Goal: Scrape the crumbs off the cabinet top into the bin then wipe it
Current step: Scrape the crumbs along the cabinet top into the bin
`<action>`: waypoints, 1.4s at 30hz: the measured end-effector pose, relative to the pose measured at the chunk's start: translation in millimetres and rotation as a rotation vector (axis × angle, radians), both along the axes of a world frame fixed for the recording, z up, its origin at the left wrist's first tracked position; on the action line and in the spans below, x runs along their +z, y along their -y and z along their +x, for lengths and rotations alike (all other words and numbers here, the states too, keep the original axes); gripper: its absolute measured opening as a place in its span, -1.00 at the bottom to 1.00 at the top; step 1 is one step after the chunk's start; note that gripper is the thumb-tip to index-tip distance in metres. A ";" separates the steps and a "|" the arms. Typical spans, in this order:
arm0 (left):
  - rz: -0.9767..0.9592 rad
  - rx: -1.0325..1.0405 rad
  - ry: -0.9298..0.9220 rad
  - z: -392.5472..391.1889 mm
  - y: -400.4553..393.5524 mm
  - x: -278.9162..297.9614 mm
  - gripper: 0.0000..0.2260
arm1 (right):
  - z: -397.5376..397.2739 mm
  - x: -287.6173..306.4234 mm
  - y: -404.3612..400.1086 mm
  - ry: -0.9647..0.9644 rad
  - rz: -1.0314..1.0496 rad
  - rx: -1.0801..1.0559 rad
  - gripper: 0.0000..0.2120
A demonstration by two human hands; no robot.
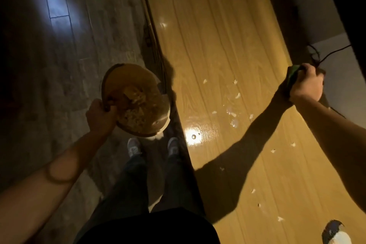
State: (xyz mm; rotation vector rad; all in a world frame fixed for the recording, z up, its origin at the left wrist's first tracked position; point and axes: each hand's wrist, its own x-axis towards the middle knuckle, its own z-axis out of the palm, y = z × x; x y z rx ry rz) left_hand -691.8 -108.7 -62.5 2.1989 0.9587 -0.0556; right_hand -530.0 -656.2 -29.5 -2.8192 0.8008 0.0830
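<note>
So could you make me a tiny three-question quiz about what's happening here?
1. True or false: the left hand holds the bin by its rim.
2. Where are the crumbs now? A) in a heap by the edge B) scattered over the cabinet top C) on the floor
3. Fill in: the right hand has its grip on a ____ scraper.

Key: 1 true; 2 B; 3 green
</note>
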 end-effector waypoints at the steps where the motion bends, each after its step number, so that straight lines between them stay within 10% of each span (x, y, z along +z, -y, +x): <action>1: 0.011 -0.015 0.007 0.3 3.6 0.0 -0.72 | -5.2 -5.9 0.0 -0.031 0.009 -0.011 -0.64; 19: 0.042 0.014 -0.003 -11.7 30.6 -1.6 -0.83 | -69.7 -22.7 -228.5 0.119 0.058 0.487 -0.55; 27: 0.001 -0.031 0.043 -25.0 23.0 11.3 -0.73 | -154.6 -39.8 -399.8 -0.064 0.267 1.076 -0.54; 42: -0.019 -0.154 0.016 -44.5 15.6 21.6 -0.66 | -122.4 19.1 -243.6 0.224 0.218 0.566 -0.58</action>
